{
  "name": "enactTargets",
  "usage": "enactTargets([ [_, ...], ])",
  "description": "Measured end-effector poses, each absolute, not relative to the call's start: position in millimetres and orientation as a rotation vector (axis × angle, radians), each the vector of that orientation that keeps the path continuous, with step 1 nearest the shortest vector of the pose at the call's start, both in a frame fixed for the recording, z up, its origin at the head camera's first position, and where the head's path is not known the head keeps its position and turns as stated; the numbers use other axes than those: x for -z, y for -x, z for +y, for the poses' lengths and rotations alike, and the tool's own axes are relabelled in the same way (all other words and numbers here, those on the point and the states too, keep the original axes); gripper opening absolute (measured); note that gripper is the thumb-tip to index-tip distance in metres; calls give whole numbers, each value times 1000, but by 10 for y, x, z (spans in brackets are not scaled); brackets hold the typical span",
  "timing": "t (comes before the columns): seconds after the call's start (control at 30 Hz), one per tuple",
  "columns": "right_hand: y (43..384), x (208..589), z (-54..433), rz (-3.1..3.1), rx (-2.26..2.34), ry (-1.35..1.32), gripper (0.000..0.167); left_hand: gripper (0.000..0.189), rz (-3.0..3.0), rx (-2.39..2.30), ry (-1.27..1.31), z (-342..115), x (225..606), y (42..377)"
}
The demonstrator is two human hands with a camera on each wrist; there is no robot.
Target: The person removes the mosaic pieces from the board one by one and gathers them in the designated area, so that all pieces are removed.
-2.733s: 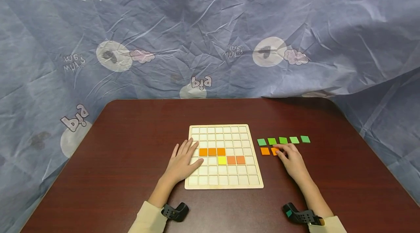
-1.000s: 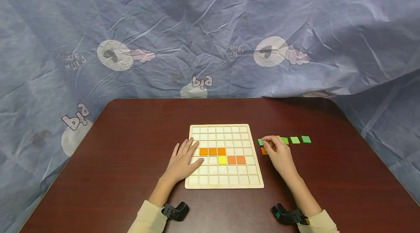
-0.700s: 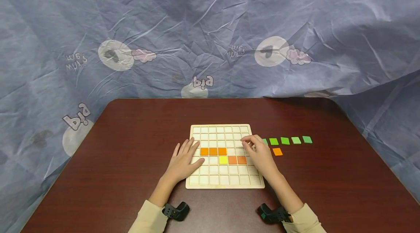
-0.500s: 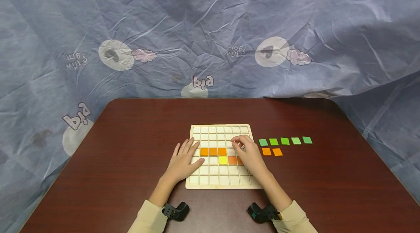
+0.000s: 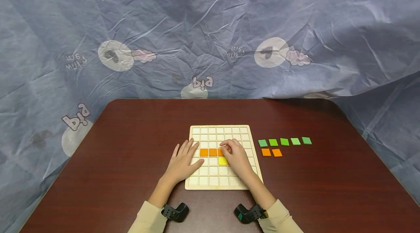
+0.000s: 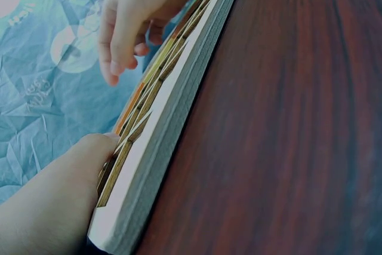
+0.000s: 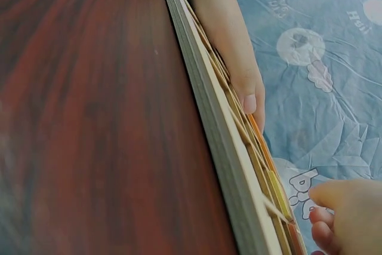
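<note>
My left hand lies flat with spread fingers over the left edge of a pale wooden grid board. Above the middle of the board hovers my right hand, its thumb and forefinger close together over the right end of a row of orange square tiles. Nothing shows between those fingers; in the left wrist view the right hand hangs with loosely bent fingers. A yellow tile sits one row nearer me. The reddish-orange tiles beside it are mostly hidden under the right hand.
On the brown table, right of the board, lie several green tiles in a row. Two loose orange tiles lie just in front of them. A patterned blue cloth hangs behind the table.
My right hand has left the loose orange tiles and moved left over the board. One loose orange tile sits slightly farther right than before. My left hand has stayed put.
</note>
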State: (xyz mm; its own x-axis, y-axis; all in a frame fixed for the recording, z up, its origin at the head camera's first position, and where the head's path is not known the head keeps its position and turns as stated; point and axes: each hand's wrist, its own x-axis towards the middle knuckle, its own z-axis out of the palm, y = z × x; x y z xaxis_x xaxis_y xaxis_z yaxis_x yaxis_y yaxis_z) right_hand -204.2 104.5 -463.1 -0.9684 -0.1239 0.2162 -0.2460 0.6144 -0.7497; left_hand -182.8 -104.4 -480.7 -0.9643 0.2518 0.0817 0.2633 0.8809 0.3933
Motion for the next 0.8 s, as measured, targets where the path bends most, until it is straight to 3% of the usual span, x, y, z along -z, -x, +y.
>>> enactTargets([
  [0.8,2024,4694,1049,-2770,-1006,-334,13,67,-3020,631,425,-1043,4795,1822],
])
